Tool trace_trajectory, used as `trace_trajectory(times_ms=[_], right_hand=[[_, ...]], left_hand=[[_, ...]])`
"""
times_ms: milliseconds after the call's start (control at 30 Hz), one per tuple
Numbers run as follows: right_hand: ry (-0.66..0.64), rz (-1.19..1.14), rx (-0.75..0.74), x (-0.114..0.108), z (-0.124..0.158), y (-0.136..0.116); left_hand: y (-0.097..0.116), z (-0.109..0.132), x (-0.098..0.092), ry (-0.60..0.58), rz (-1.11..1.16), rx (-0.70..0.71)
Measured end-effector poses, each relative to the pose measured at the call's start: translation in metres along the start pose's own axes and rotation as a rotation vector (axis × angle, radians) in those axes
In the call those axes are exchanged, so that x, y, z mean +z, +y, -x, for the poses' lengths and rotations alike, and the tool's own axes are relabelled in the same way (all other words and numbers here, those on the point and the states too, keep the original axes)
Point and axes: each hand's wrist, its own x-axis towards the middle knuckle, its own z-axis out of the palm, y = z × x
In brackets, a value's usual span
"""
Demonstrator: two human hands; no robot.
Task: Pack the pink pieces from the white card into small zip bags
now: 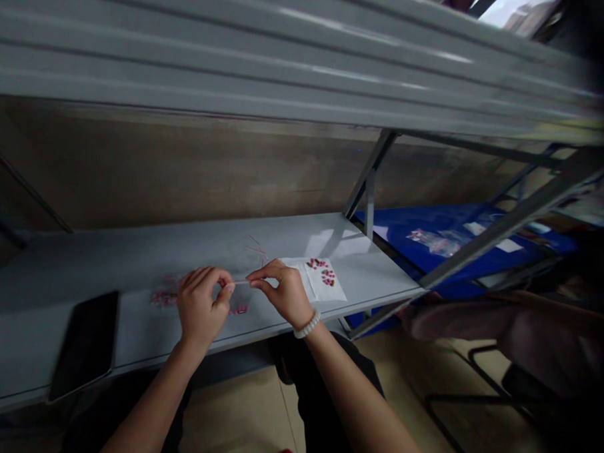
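Between my two hands a thin pinkish strand (240, 282) is stretched level above the table. My left hand (204, 304) pinches its left end between thumb and forefinger. At the other end my right hand (281, 289), with a pale beaded bracelet on the wrist, pinches it too. Small pink pieces (239, 310) lie on the table just below the strand. A clear bag of pink and red pieces (163, 296) is partly hidden behind my left hand. Beyond my hands lie thin pink sticks or strands (255, 245), too fine to identify.
A white sheet (335, 292) bears pink and brown pieces (327, 276) right of my hands. A black tablet (89, 339) lies at the left table edge. Grey metal struts (370, 183) rise at the right, before a blue table (463, 259) with plastic bags. A person sits at far right.
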Motion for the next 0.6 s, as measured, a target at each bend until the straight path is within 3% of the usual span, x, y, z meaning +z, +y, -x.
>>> trace_trajectory(times_ms=[200, 400, 600], right_hand=[[0.118, -0.019, 0.089, -0.014, -0.005, 0.016], [-0.043, -0.091, -0.065, 0.002, -0.004, 0.005], [0.017, -0.019, -0.017, 0.016, -0.006, -0.003]], left_hand=[[-0.018, -0.004, -0.010, 0.139, 0.128, -0.190], [-0.009, -0.002, -0.007, 0.050, 0.010, -0.019], [-0.007, -0.001, -0.003, 0.002, -0.002, 0.007]])
